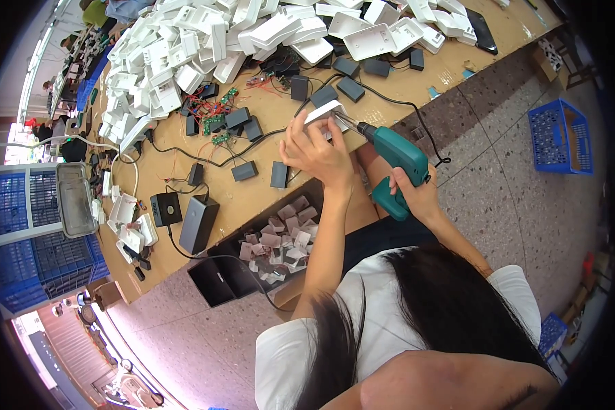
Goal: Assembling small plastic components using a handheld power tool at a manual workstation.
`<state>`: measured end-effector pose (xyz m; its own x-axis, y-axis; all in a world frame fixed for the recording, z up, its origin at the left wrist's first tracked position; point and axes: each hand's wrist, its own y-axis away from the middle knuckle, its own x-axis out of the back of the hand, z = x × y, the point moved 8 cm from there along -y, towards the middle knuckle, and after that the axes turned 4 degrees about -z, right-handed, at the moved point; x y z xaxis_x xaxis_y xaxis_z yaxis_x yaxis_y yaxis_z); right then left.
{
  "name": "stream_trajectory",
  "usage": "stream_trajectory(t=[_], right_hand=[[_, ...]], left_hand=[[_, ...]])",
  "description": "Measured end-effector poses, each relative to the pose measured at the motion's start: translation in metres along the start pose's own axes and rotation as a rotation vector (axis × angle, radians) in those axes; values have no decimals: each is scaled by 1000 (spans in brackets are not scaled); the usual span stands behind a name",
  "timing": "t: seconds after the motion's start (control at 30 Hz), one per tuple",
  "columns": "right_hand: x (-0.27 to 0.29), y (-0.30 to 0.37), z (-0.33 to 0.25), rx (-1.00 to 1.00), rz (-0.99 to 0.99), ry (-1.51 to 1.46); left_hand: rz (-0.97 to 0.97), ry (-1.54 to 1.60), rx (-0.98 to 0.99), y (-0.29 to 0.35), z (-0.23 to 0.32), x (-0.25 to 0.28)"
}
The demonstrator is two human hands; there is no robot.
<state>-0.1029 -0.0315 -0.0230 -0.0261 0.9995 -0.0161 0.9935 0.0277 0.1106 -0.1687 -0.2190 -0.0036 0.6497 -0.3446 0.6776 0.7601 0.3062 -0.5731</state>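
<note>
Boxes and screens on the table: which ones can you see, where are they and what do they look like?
Black box: at the table's near edge under the left hand, open, full of small pinkish-grey pieces.
Dark flat screen-like slab: far right of the table, black, blank.
Clear lidded container: far left, rectangular, see-through.
Blue crate: on the floor, right, mesh-sided.

Single head view, looking steeply down, close over workbench [266, 184].
</note>
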Motion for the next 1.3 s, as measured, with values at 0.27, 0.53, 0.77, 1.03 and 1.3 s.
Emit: stream_trajectory(t=[0.27,0.53,0.77,1.03,1.3], right_hand=[[1,0,6,-17,30,-28],[7,1,6,-13,19,-31],[17,3,5,-39,24,-71],[22,7,-6,-36,12,-85],[21,12,-2,-12,-1,-119]], left_hand=[[-8,-11,-2,0,-1,-2],[-3,-10,-8,1,5,0],[-5,-6,-12,3,17,-1],[-1,-9,-14,6,26,1],[-15,-7,-6,6,23,2]])
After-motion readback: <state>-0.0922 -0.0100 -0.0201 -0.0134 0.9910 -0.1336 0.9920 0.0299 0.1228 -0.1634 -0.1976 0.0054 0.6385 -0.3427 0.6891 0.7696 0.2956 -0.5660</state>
